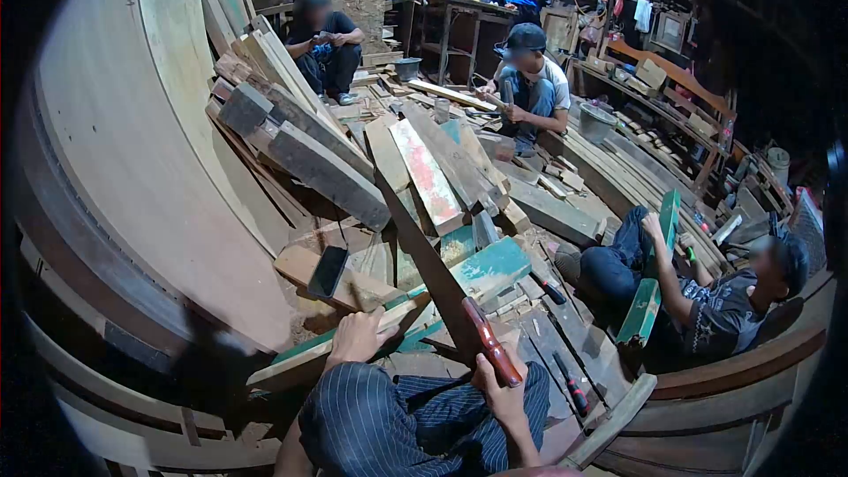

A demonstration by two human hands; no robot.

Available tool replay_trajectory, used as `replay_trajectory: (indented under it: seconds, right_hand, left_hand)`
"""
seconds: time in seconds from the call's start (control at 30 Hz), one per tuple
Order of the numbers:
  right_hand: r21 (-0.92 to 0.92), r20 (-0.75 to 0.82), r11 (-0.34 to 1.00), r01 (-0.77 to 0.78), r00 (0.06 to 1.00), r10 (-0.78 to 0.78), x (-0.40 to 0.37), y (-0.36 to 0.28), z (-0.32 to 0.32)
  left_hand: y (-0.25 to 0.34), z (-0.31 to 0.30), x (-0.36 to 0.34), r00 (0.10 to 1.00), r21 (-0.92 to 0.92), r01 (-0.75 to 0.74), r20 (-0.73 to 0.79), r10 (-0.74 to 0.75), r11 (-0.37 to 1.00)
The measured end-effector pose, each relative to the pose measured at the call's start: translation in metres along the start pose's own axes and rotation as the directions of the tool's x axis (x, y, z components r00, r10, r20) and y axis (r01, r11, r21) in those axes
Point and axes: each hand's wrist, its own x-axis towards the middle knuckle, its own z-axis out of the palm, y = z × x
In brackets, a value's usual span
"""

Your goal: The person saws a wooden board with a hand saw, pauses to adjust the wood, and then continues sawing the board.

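Note:
A handsaw with a glossy reddish-brown handle [491,342] is held in my right hand [501,382], fingers closed round the grip's lower end. Its long dark blade [424,252] points up and away to the left, overlapping a wooden plank [305,362] in this view. That plank has green-painted edges and lies slantwise in front of my knees. My left hand [358,338] grips the plank left of the blade, fingers curled over its top. A wider board with worn green paint [495,265] lies beyond the blade.
A phone-like dark slab [329,271] leans on a wood block. Screwdriver-like tools [572,386] lie at my right. Heaped boards [428,168] fill the middle; large curved panels [115,124] stand left. One person [715,300] holds a green beam [651,283]; others work farther back.

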Motion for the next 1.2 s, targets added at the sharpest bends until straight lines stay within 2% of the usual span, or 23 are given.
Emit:
replay_trajectory:
  seconds: [0.1,0.23,0.33,0.43,0.53,0.63,0.73,0.87,0.9,1.0,1.13,1.2]
  right_hand:
    - [0.133,0.023,0.979,-0.153,0.988,0.152,-0.001,-0.016,-0.001]
    - [0.198,0.05,0.943,-0.266,0.964,0.261,-0.01,0.008,-0.003]
    - [0.225,0.088,0.93,-0.292,0.956,0.279,-0.008,0.001,-0.008]
    - [0.302,0.092,0.909,-0.287,0.958,0.271,-0.012,0.016,-0.009]
    - [0.265,0.083,0.915,-0.304,0.953,0.292,-0.014,0.022,-0.012]
    - [0.314,0.087,0.893,-0.321,0.947,0.31,-0.013,0.012,-0.011]
    - [0.226,0.066,0.931,-0.286,0.958,0.278,-0.015,0.021,-0.012]
    - [0.216,0.038,0.939,-0.269,0.963,0.267,-0.014,0.016,-0.011]
    - [0.213,0.047,0.928,-0.306,0.952,0.303,-0.014,0.009,-0.015]
    - [0.129,0.013,0.972,-0.196,0.981,0.196,-0.014,0.006,-0.017]
    - [0.126,0.057,0.95,-0.288,0.958,0.282,-0.02,0.008,-0.021]
    - [-0.008,0.056,0.983,-0.184,0.981,0.184,-0.017,-0.002,-0.022]
  left_hand:
    - [0.002,-0.002,-0.001,1.0,-0.015,0.013,-0.001,-0.013,1.0]
    - [-0.001,0.003,-0.002,1.0,0.004,0.021,-0.001,-0.021,1.0]
    - [-0.001,0.004,-0.003,0.999,-0.046,0.025,-0.045,-0.027,0.999]
    - [0.003,-0.003,-0.004,0.999,-0.063,0.052,-0.01,-0.053,0.997]
    - [0.002,0.0,-0.003,0.998,-0.066,0.056,-0.013,-0.057,0.996]
    - [0.002,0.0,-0.003,0.999,-0.053,0.051,-0.008,-0.051,0.997]
    - [0.0,0.003,-0.003,0.999,-0.054,0.053,-0.008,-0.053,0.997]
    - [0.003,-0.001,-0.004,0.999,-0.047,0.044,-0.024,-0.045,0.998]
    - [0.001,0.001,-0.003,0.999,-0.052,0.042,-0.024,-0.043,0.998]
    - [0.002,0.0,-0.003,0.999,-0.045,0.036,-0.012,-0.036,0.998]
    - [0.002,0.001,-0.004,0.999,-0.019,0.036,0.003,-0.035,0.999]
    - [0.001,0.0,-0.004,0.999,-0.032,0.03,0.031,-0.029,0.999]
